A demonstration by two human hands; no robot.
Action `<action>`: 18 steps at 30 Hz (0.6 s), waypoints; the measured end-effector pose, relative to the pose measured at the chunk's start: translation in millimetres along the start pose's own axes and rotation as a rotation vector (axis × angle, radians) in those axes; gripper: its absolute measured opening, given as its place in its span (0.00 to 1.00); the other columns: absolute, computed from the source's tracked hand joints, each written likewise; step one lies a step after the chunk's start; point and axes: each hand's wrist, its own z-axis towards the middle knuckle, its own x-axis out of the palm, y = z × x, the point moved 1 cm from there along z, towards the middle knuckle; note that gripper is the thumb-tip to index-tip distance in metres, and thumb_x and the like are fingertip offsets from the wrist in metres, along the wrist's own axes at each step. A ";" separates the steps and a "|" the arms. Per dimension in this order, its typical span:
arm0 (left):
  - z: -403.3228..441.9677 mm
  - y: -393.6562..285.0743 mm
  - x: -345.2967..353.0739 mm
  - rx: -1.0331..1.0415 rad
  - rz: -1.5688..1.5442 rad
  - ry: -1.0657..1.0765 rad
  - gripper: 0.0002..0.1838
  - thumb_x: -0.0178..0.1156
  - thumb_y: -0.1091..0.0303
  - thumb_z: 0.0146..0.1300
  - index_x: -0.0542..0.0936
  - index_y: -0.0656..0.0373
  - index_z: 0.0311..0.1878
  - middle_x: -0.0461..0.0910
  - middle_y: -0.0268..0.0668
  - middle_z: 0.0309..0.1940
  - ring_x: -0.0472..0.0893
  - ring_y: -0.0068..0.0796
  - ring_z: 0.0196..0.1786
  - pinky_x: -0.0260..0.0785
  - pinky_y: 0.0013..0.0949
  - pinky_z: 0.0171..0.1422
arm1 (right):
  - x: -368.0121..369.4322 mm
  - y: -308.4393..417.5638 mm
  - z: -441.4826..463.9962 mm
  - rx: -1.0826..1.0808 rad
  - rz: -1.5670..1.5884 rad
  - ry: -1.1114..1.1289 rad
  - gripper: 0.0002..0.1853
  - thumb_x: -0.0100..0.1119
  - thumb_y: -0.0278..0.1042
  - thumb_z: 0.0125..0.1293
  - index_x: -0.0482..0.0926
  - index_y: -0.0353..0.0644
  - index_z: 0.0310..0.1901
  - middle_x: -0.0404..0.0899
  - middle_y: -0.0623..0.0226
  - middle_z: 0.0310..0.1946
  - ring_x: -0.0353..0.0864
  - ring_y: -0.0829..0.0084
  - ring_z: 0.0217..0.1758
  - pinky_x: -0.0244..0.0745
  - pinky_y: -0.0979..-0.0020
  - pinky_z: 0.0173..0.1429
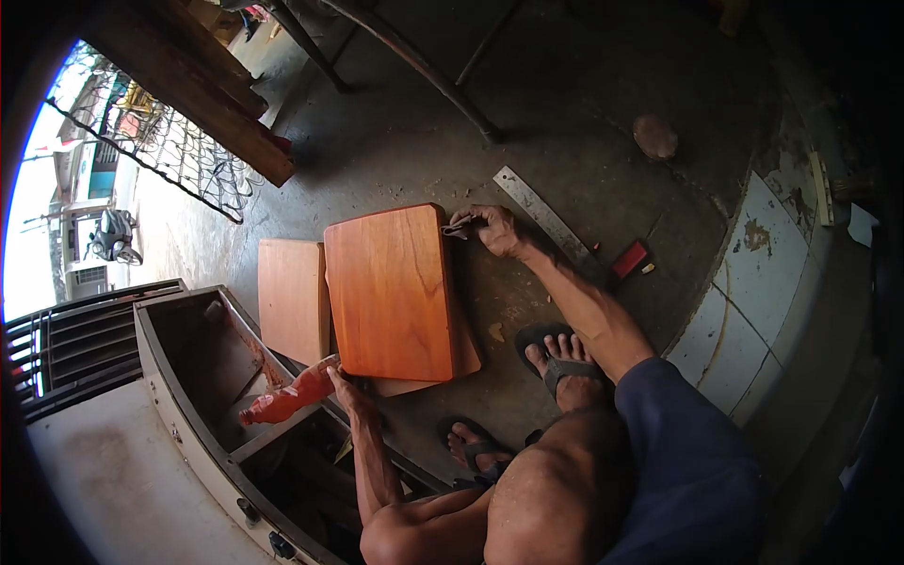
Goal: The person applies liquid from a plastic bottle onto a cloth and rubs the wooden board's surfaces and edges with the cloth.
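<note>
An orange-brown wooden board (391,297) with a glossy face lies on top of other boards on the floor. My right hand (494,231) is closed on a small cloth (458,226) at the board's upper right edge. My left hand (347,388) holds a plastic bottle (287,395) with reddish contents, tipped on its side with its neck toward the lower left, just below the board's lower left corner. A paler wooden board (290,297) lies to the left, partly beneath the glossy one.
A metal ruler (546,218) and a red box (629,259) lie on the floor at right. An open metal cabinet (155,377) stands at lower left. Wooden beams (235,127) and wire netting (179,155) are at upper left, metal legs (414,61) at the top.
</note>
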 end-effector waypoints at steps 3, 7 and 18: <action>-9.9 -6.9 5.0 -0.092 -0.047 -0.073 0.30 0.39 0.35 0.77 0.81 0.49 0.51 0.82 0.30 0.46 0.76 0.29 0.49 0.63 0.34 0.59 | 0.7 39.3 0.9 -0.079 0.169 -0.302 0.20 0.51 0.09 0.61 0.83 0.38 0.51 0.85 0.67 0.49 0.80 0.76 0.56 0.73 0.73 0.64; -9.3 -13.2 3.7 -0.130 -0.082 -0.014 0.30 0.39 0.36 0.77 0.82 0.48 0.50 0.82 0.29 0.44 0.75 0.29 0.49 0.62 0.36 0.61 | 6.3 14.5 36.5 -0.187 0.162 -0.344 0.21 0.52 0.12 0.58 0.82 0.38 0.52 0.85 0.64 0.50 0.81 0.71 0.56 0.72 0.70 0.66; -2.9 7.5 -19.8 -0.061 -0.098 0.043 0.34 0.41 0.34 0.75 0.81 0.55 0.53 0.82 0.33 0.47 0.76 0.32 0.51 0.67 0.37 0.61 | 24.7 19.0 6.0 -0.143 0.199 -0.454 0.22 0.48 0.11 0.58 0.83 0.40 0.51 0.87 0.63 0.47 0.85 0.69 0.53 0.76 0.72 0.61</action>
